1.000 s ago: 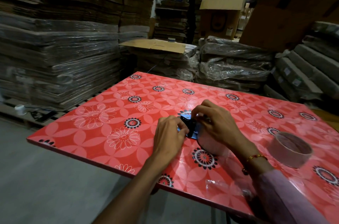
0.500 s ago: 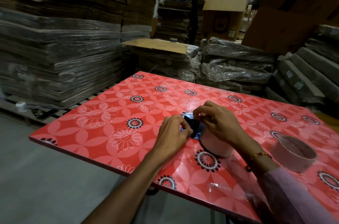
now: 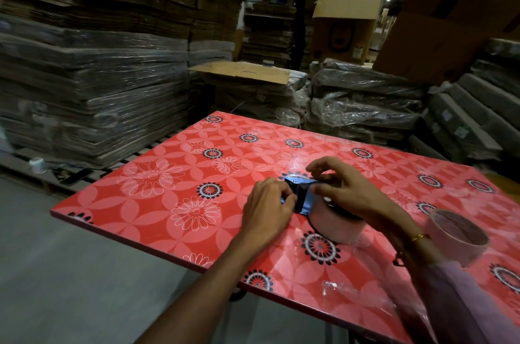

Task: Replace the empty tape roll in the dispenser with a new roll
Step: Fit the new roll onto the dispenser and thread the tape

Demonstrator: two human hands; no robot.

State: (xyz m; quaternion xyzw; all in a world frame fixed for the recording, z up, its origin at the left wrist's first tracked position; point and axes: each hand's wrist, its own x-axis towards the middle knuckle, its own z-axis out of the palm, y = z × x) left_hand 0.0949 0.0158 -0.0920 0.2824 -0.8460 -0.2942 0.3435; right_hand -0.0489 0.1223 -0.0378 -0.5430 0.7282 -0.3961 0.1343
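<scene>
Wrapped cardboard stacks [image 3: 92,90] ring our glossy red floral tabletop [image 3: 157,202]. At its middle lies the small blue-and-black tape dispenser [image 3: 299,197] with a full pale roll [image 3: 334,226]. Our left hand [image 3: 267,208] grips its end; our right hand [image 3: 346,188] pinches its top. An empty cardboard core [image 3: 455,235] stands near, to the right.

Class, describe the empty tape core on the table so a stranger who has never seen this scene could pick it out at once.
Start at the red flowered table and follow its right side towards the person's sleeve. Beside the right wrist stands the empty tape core, a thin hollow ring, open end up. Unlike the full tape roll under the hands, it is untouched and has no tape wound on it.
</scene>
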